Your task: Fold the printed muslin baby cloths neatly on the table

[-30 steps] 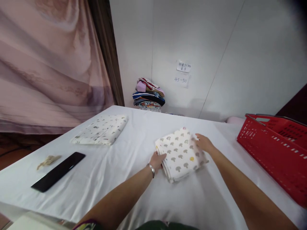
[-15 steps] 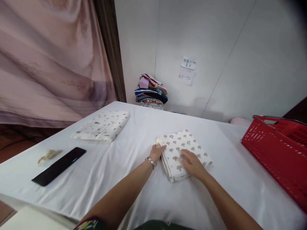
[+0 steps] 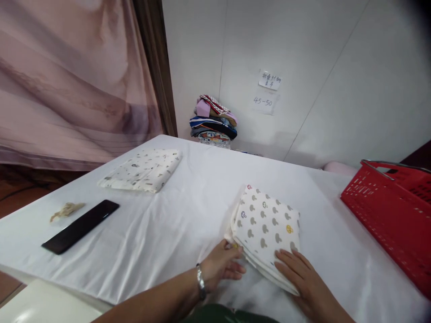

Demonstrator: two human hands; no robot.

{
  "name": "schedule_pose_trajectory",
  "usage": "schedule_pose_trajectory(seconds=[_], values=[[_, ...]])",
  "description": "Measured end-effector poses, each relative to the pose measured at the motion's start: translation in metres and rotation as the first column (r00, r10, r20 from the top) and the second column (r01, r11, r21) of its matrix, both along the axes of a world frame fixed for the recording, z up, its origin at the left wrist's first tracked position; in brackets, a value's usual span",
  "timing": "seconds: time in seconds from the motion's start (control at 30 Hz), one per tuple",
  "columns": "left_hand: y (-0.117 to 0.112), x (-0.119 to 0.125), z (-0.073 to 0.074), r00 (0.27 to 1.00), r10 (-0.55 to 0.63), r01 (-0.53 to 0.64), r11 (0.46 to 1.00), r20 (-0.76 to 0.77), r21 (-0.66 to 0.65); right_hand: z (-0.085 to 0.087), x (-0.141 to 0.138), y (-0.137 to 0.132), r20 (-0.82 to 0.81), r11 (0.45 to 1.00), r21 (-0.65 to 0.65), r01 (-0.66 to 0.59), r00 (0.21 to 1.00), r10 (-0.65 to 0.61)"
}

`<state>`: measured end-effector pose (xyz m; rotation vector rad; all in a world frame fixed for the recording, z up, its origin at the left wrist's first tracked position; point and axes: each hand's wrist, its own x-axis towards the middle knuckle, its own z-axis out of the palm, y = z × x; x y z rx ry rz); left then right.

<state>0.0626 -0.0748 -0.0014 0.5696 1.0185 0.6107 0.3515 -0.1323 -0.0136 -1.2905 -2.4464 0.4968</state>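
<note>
A folded white cloth (image 3: 269,220) with grey mushroom-like prints and a few coloured ones lies on the white-covered table in front of me. At its near left corner, my left hand (image 3: 220,264) has a bit of the cloth's edge pinched between thumb and finger, the other fingers loosely curled below. My right hand (image 3: 299,278) rests flat on the cloth's near right part, fingers stretched out. Several layers show along the cloth's near left side. Another folded white cloth (image 3: 144,168) with small scattered prints lies farther left, away from both hands.
A black phone-like slab (image 3: 81,226) and a small crumpled beige scrap (image 3: 66,210) lie at the left of the table (image 3: 202,179). On the right stands a red basket (image 3: 387,211) with a metal handle. Stacked fabrics (image 3: 213,121) sit beyond the far edge, under paper notes (image 3: 267,92).
The mushroom-print cloth has been turned and lies slightly farther right. My left hand has come nearer to me along its edge; my right hand has moved to its near right part and flattened.
</note>
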Motion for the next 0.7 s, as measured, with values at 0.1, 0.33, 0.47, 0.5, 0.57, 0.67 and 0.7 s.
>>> schedule_pose_trajectory(seconds=[0.1, 0.33, 0.47, 0.5, 0.57, 0.67, 0.7], values=[[0.008, -0.021, -0.001, 0.971, 0.086, -0.053, 0.987, -0.224, 0.152, -0.006, 0.018, -0.023, 0.061, 0.997, 0.041, 0.069, 0.996, -0.071], [0.051, -0.015, -0.002, 0.781, 0.188, 0.207, 0.821, -0.595, 0.532, 0.014, -0.015, -0.018, -0.052, 0.983, 0.019, 0.181, 0.982, -0.180], [0.048, 0.000, -0.005, 0.742, 0.196, 0.294, 0.764, -0.641, 0.574, 0.031, -0.044, 0.013, -0.115, 0.974, 0.041, 0.224, 0.969, -0.218], [0.048, 0.001, -0.005, 0.735, 0.215, 0.290, 0.758, -0.644, 0.584, 0.034, -0.052, 0.021, -0.125, 0.975, 0.047, 0.218, 0.969, -0.211], [0.050, 0.001, -0.007, 0.727, 0.232, 0.280, 0.760, -0.647, 0.587, 0.038, -0.072, 0.036, -0.144, 0.976, 0.048, 0.212, 0.968, -0.204], [0.057, -0.001, -0.010, 0.720, 0.197, 0.296, 0.780, -0.666, 0.551, 0.040, -0.104, 0.053, -0.126, 0.971, 0.027, 0.236, 0.965, -0.231], [0.059, -0.001, -0.011, 0.712, 0.187, 0.312, 0.779, -0.676, 0.544, 0.040, -0.114, 0.057, -0.103, 0.970, 0.019, 0.242, 0.966, -0.238]])
